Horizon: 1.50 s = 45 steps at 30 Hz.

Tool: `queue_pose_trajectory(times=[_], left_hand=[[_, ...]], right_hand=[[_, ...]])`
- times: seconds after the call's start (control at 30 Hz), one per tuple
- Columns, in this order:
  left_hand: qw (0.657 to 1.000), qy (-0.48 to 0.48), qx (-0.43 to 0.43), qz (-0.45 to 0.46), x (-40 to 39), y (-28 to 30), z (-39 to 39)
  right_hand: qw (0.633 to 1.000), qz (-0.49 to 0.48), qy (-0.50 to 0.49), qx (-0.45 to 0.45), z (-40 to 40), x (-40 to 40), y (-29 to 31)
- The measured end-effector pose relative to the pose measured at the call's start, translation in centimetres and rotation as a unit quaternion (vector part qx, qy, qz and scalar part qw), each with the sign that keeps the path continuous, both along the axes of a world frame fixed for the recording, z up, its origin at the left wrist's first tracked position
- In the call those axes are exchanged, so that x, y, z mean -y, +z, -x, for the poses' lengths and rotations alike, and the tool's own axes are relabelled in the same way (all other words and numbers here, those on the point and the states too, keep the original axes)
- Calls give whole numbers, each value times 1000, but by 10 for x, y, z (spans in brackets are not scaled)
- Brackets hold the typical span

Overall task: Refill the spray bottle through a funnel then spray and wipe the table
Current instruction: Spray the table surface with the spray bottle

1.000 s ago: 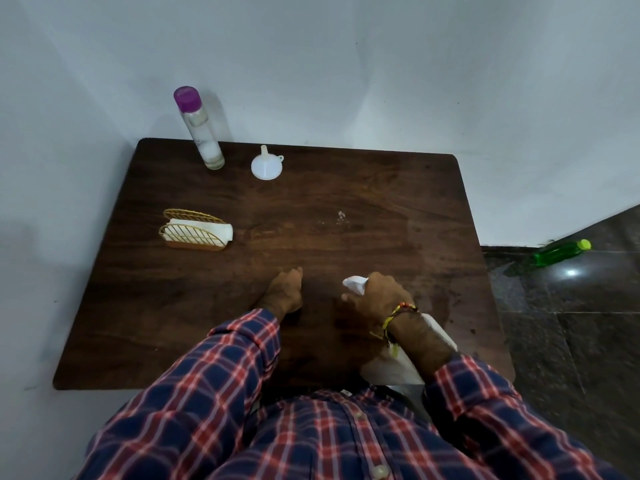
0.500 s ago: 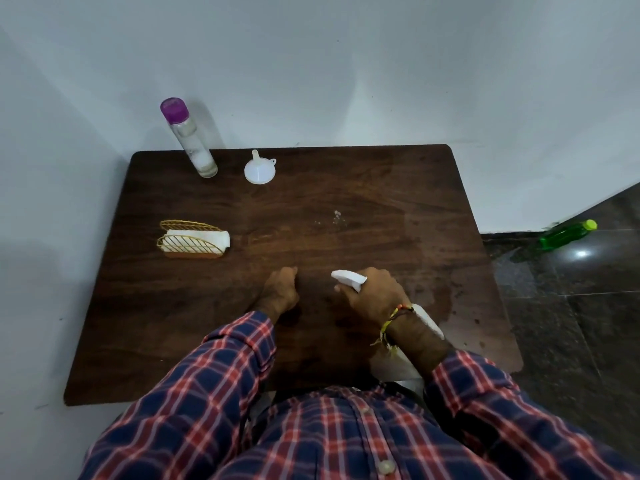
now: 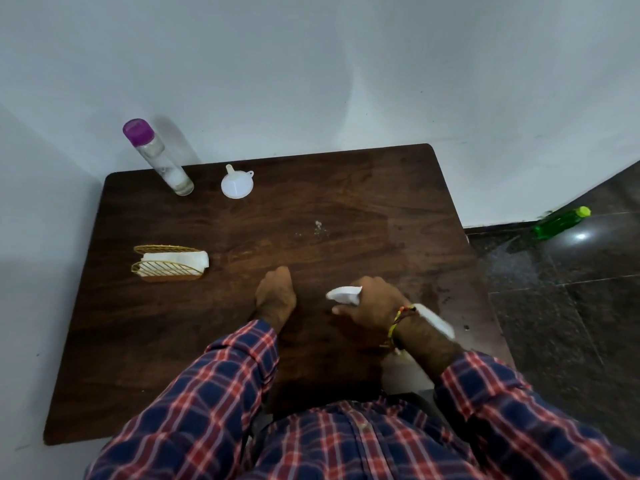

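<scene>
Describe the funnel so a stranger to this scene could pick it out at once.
Start at the dark wooden table and look to its far edge by the wall, toward the left corner. There a clear bottle with a purple cap stands, and the funnel sits just right of it. It is small, white and round, its spout pointing up.

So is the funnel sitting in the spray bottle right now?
No, the funnel stands on the table, far from the spray bottle in the right hand.

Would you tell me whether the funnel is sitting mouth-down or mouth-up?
Mouth-down: the funnel rests on its wide rim on the table, spout pointing up.
</scene>
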<state>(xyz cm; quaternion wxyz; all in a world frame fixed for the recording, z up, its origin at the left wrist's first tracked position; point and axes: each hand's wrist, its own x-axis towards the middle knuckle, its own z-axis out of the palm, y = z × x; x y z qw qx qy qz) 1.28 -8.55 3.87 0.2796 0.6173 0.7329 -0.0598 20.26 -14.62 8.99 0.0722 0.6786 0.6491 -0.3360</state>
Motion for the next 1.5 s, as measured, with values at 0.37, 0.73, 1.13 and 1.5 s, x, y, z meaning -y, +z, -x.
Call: queue_pose_trajectory(times=[0.37,0.73,1.13,1.5], left_hand=[[999,25,40,2,-42,-4,-17],[981,2,-27,192,-104,-13,-36],[970,-19,-70,234,-117,-34,-29],[970,-20,-77,232,-117,-37,-27]], right_hand=[[994,-69,-81,-14,-19,-48,5],[875,-304,-267,-265,-81,-172,0],[809,-281,-284,-432,-74,-320,-17],[785,-338,-364,-371,-69,-311,-50]])
